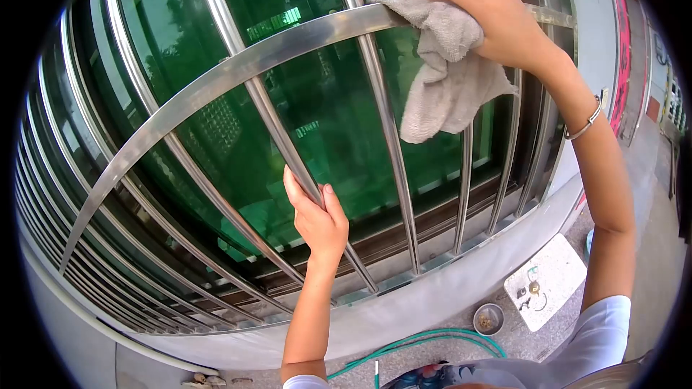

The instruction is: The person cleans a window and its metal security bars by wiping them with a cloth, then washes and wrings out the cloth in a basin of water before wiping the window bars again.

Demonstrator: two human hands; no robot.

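Note:
A grey cloth hangs over the flat horizontal metal bar of a window grille. My right hand is closed on the cloth at the upper right, where the cloth wraps the bar; its loose end dangles in front of the upright bars. Lower down, near the middle, my left hand is wrapped round one upright metal bar, thumb on one side and fingers on the other. Behind the grille is green window glass.
Below the wall ledge, a green hose lies on the ground. Near it are a metal bowl and a white board with small items on it. Upright bars run across the whole window.

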